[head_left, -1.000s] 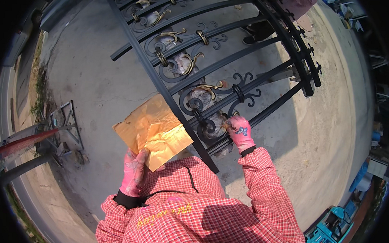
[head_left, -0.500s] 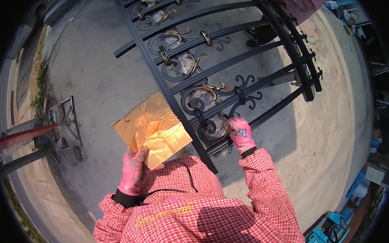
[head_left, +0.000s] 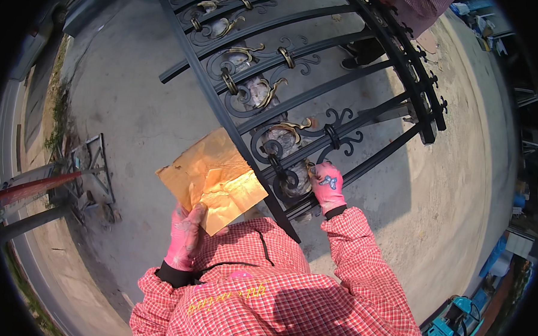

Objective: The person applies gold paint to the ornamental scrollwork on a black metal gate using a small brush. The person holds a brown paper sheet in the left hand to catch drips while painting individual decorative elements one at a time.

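Cardboard slightly lower, gripped by left hand, beside gate.

Left hand in a pink glove pinches a crumpled sheet of brown paper by its near corner, thumb on top, the rest of the sheet fanning out past the fingertips. Right hand, gloved too, sits on the black wrought-iron gate with its fingers against a scroll with gold leaf trim just beyond them. Bare concrete ground underneath, metal frame off left.
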`<state>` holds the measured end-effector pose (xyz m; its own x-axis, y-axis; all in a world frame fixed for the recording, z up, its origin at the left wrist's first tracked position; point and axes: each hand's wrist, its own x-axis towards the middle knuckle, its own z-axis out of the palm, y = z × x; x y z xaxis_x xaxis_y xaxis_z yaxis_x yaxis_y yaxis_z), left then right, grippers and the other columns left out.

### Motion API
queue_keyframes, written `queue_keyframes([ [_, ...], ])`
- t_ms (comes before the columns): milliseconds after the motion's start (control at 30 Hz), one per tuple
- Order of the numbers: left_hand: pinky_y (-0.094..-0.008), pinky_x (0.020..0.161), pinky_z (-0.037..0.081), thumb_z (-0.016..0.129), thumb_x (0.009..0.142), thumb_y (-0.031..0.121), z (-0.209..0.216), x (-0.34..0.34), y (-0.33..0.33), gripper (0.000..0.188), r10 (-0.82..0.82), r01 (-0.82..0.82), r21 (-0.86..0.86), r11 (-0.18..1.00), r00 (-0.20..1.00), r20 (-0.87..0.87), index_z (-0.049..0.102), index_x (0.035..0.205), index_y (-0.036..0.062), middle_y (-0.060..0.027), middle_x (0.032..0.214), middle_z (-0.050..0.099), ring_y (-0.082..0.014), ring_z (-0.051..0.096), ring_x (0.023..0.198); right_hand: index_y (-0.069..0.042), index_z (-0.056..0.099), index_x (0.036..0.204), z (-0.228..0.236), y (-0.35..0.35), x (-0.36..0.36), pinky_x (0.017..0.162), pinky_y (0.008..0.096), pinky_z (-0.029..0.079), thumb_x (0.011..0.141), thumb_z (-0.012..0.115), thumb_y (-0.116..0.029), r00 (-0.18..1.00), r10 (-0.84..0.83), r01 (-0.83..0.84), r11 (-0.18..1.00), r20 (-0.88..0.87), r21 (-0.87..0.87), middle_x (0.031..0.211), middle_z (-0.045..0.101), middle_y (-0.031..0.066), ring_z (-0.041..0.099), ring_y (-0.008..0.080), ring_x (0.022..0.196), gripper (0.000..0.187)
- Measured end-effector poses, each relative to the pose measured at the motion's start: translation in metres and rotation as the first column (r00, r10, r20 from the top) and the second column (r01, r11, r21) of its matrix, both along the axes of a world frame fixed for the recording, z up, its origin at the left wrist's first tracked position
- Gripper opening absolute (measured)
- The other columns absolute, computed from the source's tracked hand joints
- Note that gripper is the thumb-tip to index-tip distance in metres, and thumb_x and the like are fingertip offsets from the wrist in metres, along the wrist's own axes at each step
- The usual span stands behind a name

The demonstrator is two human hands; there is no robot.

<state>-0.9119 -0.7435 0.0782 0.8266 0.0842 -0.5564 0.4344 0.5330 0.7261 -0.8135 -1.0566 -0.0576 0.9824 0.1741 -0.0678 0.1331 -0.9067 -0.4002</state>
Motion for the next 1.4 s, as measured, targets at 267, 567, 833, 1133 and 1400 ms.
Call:
queue_keyframes([
  [267,-0.0383,0.061,0.061,0.055,0.09,0.019,-0.004,0.004,-0.002,0.051,-0.01,0.012,0.03,0.999,0.999,-0.045,0.032,0.133,0.0047,-0.0133,0.119,0.054,-0.026,0.064,0.095,-0.003,0.063,0.076,-0.004,-0.001,0.003,0.065,0.0413,0.047,0.066,0.067,-0.008,0.996,0.087,-0.088,0.991,-0.009,-0.097,0.079,0.061,0.0144,0.058,0.0354,0.077,0.012],
  [567,-0.0372,0.063,0.061,0.052,0.091,0.017,-0.002,0.01,-0.003,0.05,0.011,-0.011,0.012,1.0,0.999,-0.053,0.031,0.133,0.0018,-0.0162,0.118,0.054,-0.0274,0.065,0.094,-0.004,0.066,0.082,0.013,-0.031,0.01,0.069,0.0388,0.049,0.062,0.067,-0.003,0.997,-0.025,0.015,0.991,0.071,0.132,0.081,0.064,0.0141,0.06,0.0342,0.078,0.019],
  [833,-0.0375,0.062,0.06,0.052,0.091,0.015,-0.003,0.011,-0.006,0.049,-0.036,0.038,0.041,0.998,0.999,-0.04,0.031,0.133,0.0006,-0.0146,0.119,0.055,-0.0277,0.065,0.094,-0.004,0.064,0.081,-0.003,-0.051,0.0,0.07,0.0361,0.05,0.06,0.067,0.002,0.996,-0.025,-0.003,0.956,0.091,0.295,0.082,0.065,0.0124,0.062,0.0312,0.079,0.022],
  [1133,-0.04,0.066,0.06,0.056,0.089,0.02,-0.002,0.008,-0.004,0.049,-0.035,0.036,0.016,0.999,0.997,-0.063,0.035,0.131,0.0034,-0.0123,0.118,0.054,-0.0271,0.062,0.099,-0.004,0.066,0.084,-0.014,-0.052,-0.002,0.07,0.0359,0.05,0.064,0.066,0.0,0.961,-0.25,0.207,0.931,0.113,0.302,0.082,0.065,0.0133,0.063,0.0319,0.079,0.02],
  [1400,-0.0394,0.065,0.06,0.056,0.089,0.02,0.001,0.01,-0.006,0.049,-0.022,0.025,0.036,0.999,0.997,-0.08,0.036,0.131,0.0041,-0.0117,0.117,0.055,-0.0257,0.063,0.097,-0.007,0.066,0.083,-0.007,-0.039,0.005,0.069,0.0384,0.05,0.064,0.068,-0.005,0.966,-0.227,0.203,0.963,0.125,0.176,0.084,0.064,0.0132,0.061,0.0336,0.08,0.019],
])
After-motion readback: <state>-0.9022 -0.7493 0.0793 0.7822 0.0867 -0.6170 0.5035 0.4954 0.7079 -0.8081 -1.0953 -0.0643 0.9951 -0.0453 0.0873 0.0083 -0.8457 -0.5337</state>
